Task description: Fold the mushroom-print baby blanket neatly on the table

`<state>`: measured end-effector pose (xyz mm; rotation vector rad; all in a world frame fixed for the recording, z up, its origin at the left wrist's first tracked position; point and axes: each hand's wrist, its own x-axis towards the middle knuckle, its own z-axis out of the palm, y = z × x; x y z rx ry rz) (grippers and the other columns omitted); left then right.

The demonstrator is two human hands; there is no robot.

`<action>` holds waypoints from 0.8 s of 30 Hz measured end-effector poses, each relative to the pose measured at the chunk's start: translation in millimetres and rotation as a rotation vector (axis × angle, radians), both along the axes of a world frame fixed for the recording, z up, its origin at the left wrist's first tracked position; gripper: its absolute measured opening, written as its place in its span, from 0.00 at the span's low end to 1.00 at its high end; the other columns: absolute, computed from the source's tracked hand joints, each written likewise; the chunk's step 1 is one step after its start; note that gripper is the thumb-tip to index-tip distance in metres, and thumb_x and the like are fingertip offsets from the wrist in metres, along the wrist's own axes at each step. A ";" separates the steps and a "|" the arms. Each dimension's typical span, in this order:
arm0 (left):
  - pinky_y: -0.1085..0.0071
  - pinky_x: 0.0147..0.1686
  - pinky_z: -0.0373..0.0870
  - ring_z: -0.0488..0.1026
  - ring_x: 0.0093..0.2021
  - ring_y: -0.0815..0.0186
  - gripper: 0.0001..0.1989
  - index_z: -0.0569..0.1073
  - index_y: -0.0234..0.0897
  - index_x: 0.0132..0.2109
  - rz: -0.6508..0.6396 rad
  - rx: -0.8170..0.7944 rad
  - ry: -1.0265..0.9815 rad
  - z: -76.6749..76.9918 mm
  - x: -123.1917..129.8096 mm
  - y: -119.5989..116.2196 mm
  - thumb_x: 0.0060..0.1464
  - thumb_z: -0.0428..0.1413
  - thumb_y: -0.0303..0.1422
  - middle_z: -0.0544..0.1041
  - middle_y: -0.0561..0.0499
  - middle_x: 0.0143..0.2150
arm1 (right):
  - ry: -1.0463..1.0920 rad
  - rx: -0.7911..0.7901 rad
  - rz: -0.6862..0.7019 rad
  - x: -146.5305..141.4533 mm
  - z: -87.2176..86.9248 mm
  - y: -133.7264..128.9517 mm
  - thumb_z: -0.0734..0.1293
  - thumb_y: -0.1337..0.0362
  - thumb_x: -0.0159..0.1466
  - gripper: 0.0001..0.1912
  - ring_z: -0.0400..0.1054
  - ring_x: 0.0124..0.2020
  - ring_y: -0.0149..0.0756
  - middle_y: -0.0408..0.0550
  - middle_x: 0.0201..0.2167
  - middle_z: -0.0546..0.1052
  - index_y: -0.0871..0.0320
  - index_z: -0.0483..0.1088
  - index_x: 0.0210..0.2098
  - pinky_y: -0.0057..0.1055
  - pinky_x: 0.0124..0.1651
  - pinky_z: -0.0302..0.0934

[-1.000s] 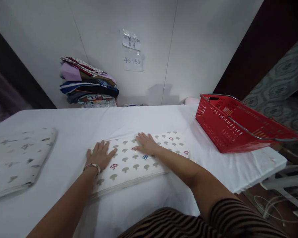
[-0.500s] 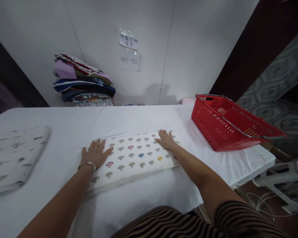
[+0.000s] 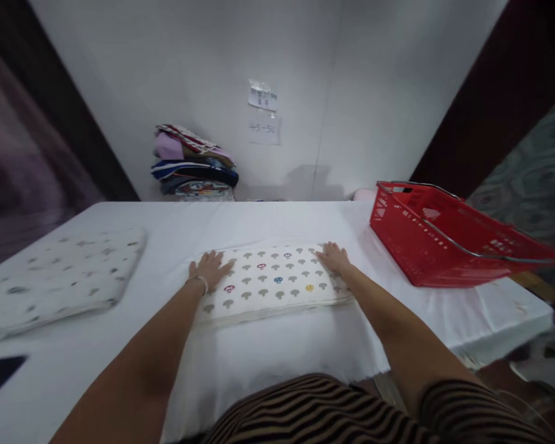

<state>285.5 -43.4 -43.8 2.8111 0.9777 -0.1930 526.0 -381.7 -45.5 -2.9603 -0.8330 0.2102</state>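
Note:
A folded white cloth with a mushroom print [image 3: 271, 277] lies flat in front of me. My left hand [image 3: 208, 270] rests on its left end, fingers spread, a bracelet at the wrist. On the cloth's right end lies my right hand [image 3: 335, 258], also flat with the fingers apart. Neither hand grips anything. Further left, another folded white cloth with a dark print [image 3: 74, 277] lies apart from my hands.
The table has a white cover [image 3: 277, 225]. A red basket [image 3: 444, 234] with metal handles stands at the right. Folded textiles [image 3: 194, 166] are stacked by the wall, near paper signs [image 3: 264, 126]. A dark object [image 3: 0, 375] lies at the lower left.
The view has swung left, so everything sits further right and the dark object at the lower left has appeared. Both hands stay spread on the mushroom-print cloth.

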 end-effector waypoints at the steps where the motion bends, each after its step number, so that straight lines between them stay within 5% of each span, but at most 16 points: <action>1: 0.43 0.61 0.42 0.38 0.68 0.49 0.37 0.51 0.40 0.66 0.008 -0.012 0.003 2.6 -4.6 -0.9 0.55 0.35 0.54 0.42 0.46 0.70 | -0.031 -0.005 -0.017 -4.0 -0.9 -6.8 0.49 0.47 0.66 0.33 0.38 0.66 0.45 0.55 0.67 0.48 0.59 0.51 0.64 0.50 0.63 0.36; 6: 0.46 0.62 0.37 0.36 0.69 0.52 0.36 0.48 0.45 0.67 0.023 -0.005 -0.011 -1.7 -51.0 -3.0 0.55 0.37 0.55 0.39 0.51 0.70 | -0.108 0.015 0.011 -16.9 -17.9 -45.4 0.48 0.47 0.66 0.33 0.38 0.66 0.47 0.53 0.67 0.46 0.58 0.51 0.63 0.50 0.60 0.47; 10: 0.46 0.62 0.39 0.38 0.69 0.53 0.35 0.46 0.47 0.67 0.076 -0.057 -0.040 -7.8 -74.4 -8.2 0.56 0.36 0.54 0.39 0.53 0.70 | -0.104 0.014 0.016 -17.7 -22.4 -51.1 0.47 0.47 0.65 0.34 0.38 0.66 0.47 0.54 0.67 0.46 0.60 0.51 0.63 0.48 0.58 0.52; 16: 0.60 0.61 0.50 0.50 0.66 0.57 0.30 0.57 0.42 0.63 0.212 -0.140 -0.249 4.6 -85.8 -9.2 0.57 0.43 0.49 0.50 0.47 0.69 | -0.181 0.020 0.038 -32.1 -15.6 -46.0 0.48 0.46 0.65 0.33 0.42 0.65 0.51 0.56 0.65 0.51 0.58 0.54 0.62 0.59 0.59 0.43; 21: 0.70 0.47 0.64 0.71 0.49 0.61 0.23 0.73 0.36 0.49 0.394 -0.217 -0.361 17.1 -124.6 -8.3 0.58 0.43 0.45 0.76 0.45 0.49 | -0.169 0.142 0.372 -79.8 -14.6 -27.3 0.47 0.50 0.67 0.30 0.40 0.67 0.47 0.53 0.66 0.51 0.56 0.53 0.64 0.55 0.61 0.42; 24: 0.74 0.36 0.66 0.74 0.35 0.66 0.19 0.77 0.37 0.37 0.444 -0.285 -0.371 21.5 -150.1 -15.8 0.55 0.47 0.44 0.80 0.49 0.36 | -0.062 0.227 0.569 -111.8 -13.5 -8.7 0.50 0.49 0.66 0.30 0.41 0.67 0.46 0.52 0.65 0.53 0.54 0.54 0.63 0.53 0.62 0.44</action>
